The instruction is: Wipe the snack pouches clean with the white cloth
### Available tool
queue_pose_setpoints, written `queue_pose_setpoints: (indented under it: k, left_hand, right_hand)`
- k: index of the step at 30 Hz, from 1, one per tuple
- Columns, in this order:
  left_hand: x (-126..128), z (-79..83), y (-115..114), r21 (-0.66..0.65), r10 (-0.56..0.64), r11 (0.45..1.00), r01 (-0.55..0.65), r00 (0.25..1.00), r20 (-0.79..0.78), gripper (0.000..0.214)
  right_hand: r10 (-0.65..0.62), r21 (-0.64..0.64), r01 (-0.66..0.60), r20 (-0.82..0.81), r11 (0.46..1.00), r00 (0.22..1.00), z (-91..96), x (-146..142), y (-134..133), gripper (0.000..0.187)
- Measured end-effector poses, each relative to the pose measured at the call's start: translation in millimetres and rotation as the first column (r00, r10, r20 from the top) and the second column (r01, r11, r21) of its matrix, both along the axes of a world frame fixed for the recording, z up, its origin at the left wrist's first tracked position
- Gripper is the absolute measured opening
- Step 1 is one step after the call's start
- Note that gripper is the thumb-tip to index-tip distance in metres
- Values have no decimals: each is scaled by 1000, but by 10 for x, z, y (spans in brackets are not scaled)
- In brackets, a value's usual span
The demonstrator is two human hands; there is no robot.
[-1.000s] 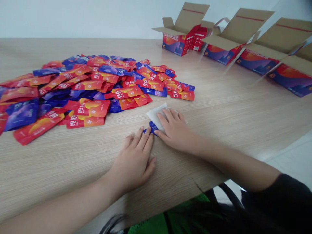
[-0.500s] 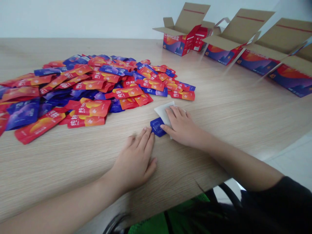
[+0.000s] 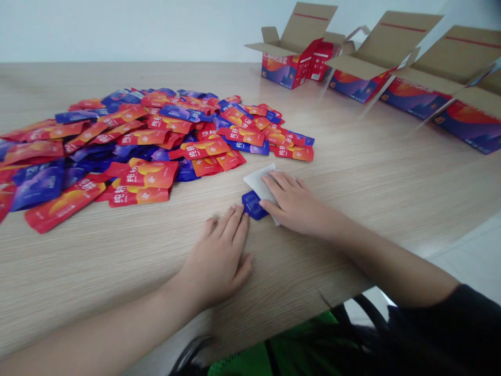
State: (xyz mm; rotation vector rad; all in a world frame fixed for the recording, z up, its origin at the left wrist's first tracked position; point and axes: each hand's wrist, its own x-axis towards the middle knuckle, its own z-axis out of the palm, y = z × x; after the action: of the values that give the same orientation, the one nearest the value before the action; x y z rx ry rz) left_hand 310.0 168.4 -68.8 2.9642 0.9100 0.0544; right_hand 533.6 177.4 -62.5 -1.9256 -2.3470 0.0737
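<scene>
A small blue pouch (image 3: 253, 204) with pale print lies flat on the table. My left hand (image 3: 219, 256) rests palm down, fingers stretched out and thumb apart, its fingertips on the pouch's left edge. On the pouch's right side my right hand (image 3: 293, 203) presses a folded white cloth (image 3: 260, 180), holding it beneath the fingers with the thumb at its near side. The cloth and hand hide the right part of the pouch. Beyond both hands spreads a pile of red and blue pouches (image 3: 199, 149).
Several open cartons stand along the back right, among them a red and blue carton (image 3: 279, 70) and another carton (image 3: 352, 86) with raised flaps. The wooden table (image 3: 117, 266) has its front edge close to my body. A pale wall (image 3: 117, 31) rises behind.
The white cloth under my right hand has slid slightly left over the blue pouch. My left hand and the pouch stay nearly where they were.
</scene>
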Motion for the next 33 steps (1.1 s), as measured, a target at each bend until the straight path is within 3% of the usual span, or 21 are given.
queue_pose_setpoints:
  k: [5, 11, 14, 20, 24, 29, 33]
  left_hand:
    - [0, -1, 2, -7, 0, 1000, 0, 1000, 11, 64]
    - [-5, 8, 1, -42, 12, 999, -11, 1000, 26, 54]
    - [-7, 13, -4, -41, 9, 999, -8, 1000, 24, 59]
    - [6, 6, -2, -29, 7, 1000, -7, 1000, -6, 64]
    - [1, 0, 0, -15, 5, 1000, -5, 1000, 2, 64]
    - [-6, 8, 0, -39, 13, 999, -12, 1000, 12, 57]
    - [-2, 10, -1, -32, 12, 999, -12, 1000, 11, 60]
  right_hand:
    - [24, 25, -24, 17, 999, 1000, -19, -53, 16, 67]
    - [220, 58, -219, -7, 974, 975, -25, -341, -109, 57]
    - [197, 42, -196, -19, 980, 980, -15, -267, -102, 59]
    - [36, -3, -36, 6, 999, 999, 1, 6, 20, 64]
    - [79, 35, -79, 25, 996, 997, 1, -76, 10, 63]
    - [234, 60, -234, 4, 970, 972, -6, -258, -92, 61]
    - [209, 27, -209, -6, 978, 978, 9, -184, -102, 61]
